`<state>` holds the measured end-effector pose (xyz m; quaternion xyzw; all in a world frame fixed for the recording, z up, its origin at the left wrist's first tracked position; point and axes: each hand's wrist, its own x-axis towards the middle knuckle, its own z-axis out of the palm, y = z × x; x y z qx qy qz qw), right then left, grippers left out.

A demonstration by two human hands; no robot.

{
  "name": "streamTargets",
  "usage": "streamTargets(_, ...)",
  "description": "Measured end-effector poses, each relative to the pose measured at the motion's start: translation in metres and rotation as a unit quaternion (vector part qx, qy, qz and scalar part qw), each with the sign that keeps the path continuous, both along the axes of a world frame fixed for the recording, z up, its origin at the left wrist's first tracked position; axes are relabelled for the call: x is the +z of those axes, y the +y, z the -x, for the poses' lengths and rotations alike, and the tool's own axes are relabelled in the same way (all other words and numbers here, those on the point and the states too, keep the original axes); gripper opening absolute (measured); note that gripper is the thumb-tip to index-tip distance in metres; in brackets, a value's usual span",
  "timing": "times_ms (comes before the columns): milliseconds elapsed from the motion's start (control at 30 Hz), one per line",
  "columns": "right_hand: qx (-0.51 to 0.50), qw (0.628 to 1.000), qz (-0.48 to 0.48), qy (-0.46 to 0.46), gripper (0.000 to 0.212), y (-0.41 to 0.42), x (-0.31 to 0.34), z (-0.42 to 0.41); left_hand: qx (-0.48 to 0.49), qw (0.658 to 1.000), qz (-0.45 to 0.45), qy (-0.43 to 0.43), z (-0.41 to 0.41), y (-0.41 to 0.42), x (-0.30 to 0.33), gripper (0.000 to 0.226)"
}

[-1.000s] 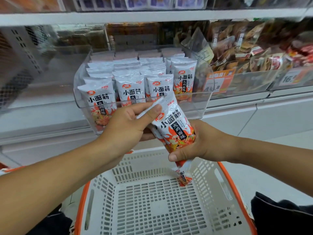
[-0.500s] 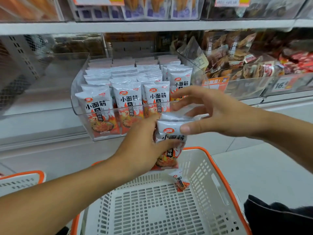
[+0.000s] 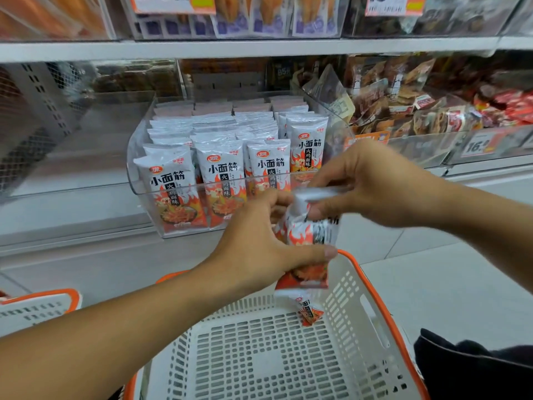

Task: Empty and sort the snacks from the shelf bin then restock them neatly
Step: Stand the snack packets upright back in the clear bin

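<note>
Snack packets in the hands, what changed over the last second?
The left hand took over the packet bundle, gripping its middle. The right hand let go of its lower end and moved up to pinch the top. The packets in the clear bin and the one packet in the basket stayed put.

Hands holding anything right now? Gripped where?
Both hold a small stack of snack packets: left hand grips its lower middle, right hand pinches the top edge.
</note>
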<state>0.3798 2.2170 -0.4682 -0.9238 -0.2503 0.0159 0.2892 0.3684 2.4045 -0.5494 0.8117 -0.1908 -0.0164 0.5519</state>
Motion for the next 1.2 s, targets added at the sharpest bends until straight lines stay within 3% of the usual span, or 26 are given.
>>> streamTargets(100, -0.044, 0.996, 0.018, -0.078, 0.028, -0.011, 0.044, -0.002, -0.024, 0.996, -0.073, -0.054, -0.006, 0.002, 0.019, 0.084)
streamTargets(200, -0.104, 0.981, 0.016, -0.164, 0.03, -0.026, 0.082, -0.021, 0.041, 0.985, -0.082, -0.147, -0.037, 0.009, 0.046, 0.086)
streamTargets(267, -0.132, 0.978, 0.021, -0.157, 0.026, -0.03, 0.095, -0.042, 0.067, 0.968, -0.156, -0.185, -0.062, 0.011, 0.059, 0.09)
streamTargets(367, -0.142, 0.975, 0.068, -0.155, 0.019, -0.028, 0.097, -0.069, 0.047, 0.925, -0.336, -0.172, -0.088, 0.011, 0.057, 0.109)
streamTargets(467, -0.151, 0.972, 0.085, -0.158, 0.021, -0.032, 0.086, -0.091, 0.052, 0.884, -0.405, -0.229, -0.102, 0.013, 0.043, 0.099)
streamTargets(600, -0.148, 0.979, 0.092, -0.107, 0.029, -0.039, 0.071, -0.117, 0.054, 0.86, -0.409, -0.299, -0.109, 0.013, 0.036, 0.079)
streamTargets(767, -0.114, 0.982, 0.1, -0.115, 0.027, -0.042, 0.046, -0.133, 0.06, 0.848, -0.434, -0.298, -0.106, 0.012, 0.03, 0.092)
streamTargets(833, -0.087, 0.977, 0.134, -0.143, 0.033, -0.036, 0.035, -0.135, 0.069, 0.857, -0.42, -0.291, -0.104, 0.01, 0.029, 0.087)
streamTargets(967, -0.052, 0.966, 0.204, -0.148, 0.044, -0.025, 0.016, -0.133, 0.102, 0.864, -0.395, -0.295, -0.113, 0.01, 0.033, 0.05)
streamTargets(1200, -0.044, 0.949, 0.262, -0.169, 0.052, -0.022, 0.007, -0.123, 0.126, 0.899, -0.348, -0.234, -0.123, 0.009, 0.043, 0.023)
